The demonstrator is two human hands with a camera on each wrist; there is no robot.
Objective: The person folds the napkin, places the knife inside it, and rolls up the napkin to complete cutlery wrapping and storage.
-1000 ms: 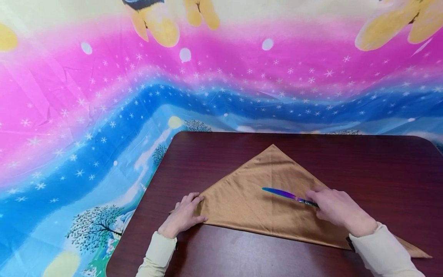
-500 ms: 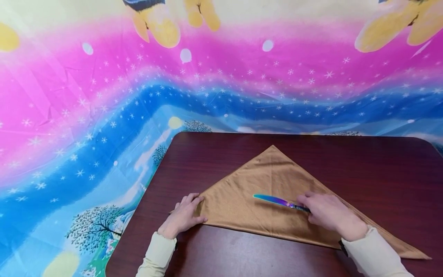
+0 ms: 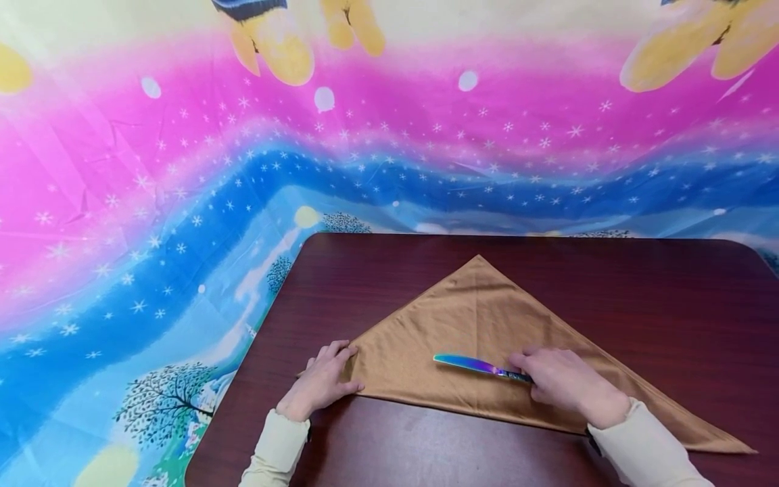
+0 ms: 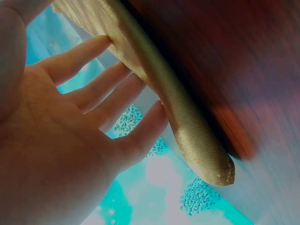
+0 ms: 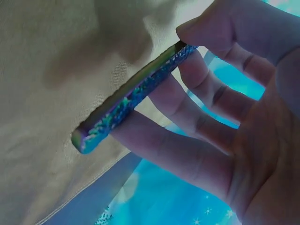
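A golden-brown cloth napkin [image 3: 475,311], folded into a triangle, lies with its point toward the far side. My left hand [image 3: 322,382] rests on its left corner with fingers fairly straight. In the left wrist view, the fingertips of that left hand [image 4: 79,117] touch the rolled-looking edge of the napkin [image 4: 187,126]. Over the napkin's middle, my right hand [image 3: 569,385] holds a rainbow-coloured table knife [image 3: 467,364], blade pointing left. The right wrist view has the thumb and fingers of the right hand [image 5: 201,136] pinching the knife's patterned handle [image 5: 126,103]; its blade is hidden there.
The dark reddish-brown table [image 3: 657,291] has rounded corners and surrounds the napkin. Behind it and along its left side hangs a pink and blue curtain [image 3: 389,122] printed with snowflakes and trees.
My right hand has moved left and toward me with the knife, across the napkin. The left hand and the napkin have stayed put.
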